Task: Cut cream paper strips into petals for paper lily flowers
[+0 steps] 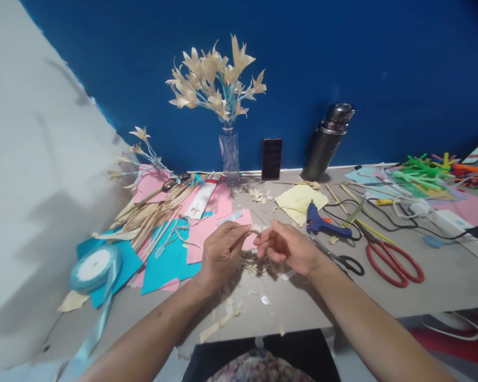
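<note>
My left hand (222, 253) is closed, thumb and forefinger pinching a thin, curved, brownish strip (255, 232). Facing it, my right hand (289, 246) has its fingers curled and its fingertips against the strip's other end; the palm side is partly shaded. Beneath both hands lies a small heap of pale dry scraps (258, 261). Pink paper sheets (197, 246) lie just left of the hands. A blue glue gun (322, 225) rests on yellow paper (298, 200) beyond my right hand, and dark-handled scissors (350, 263) lie beside my right wrist.
A bottle (229, 156) holds cream husk-like flowers (219, 74) at the back. Near it stand a phone (271, 159) and a leaning flask (326, 143). Red-handled scissors (394, 263) and cables lie right; ribbon (95, 268), blue paper and dry husks (143, 212) lie left.
</note>
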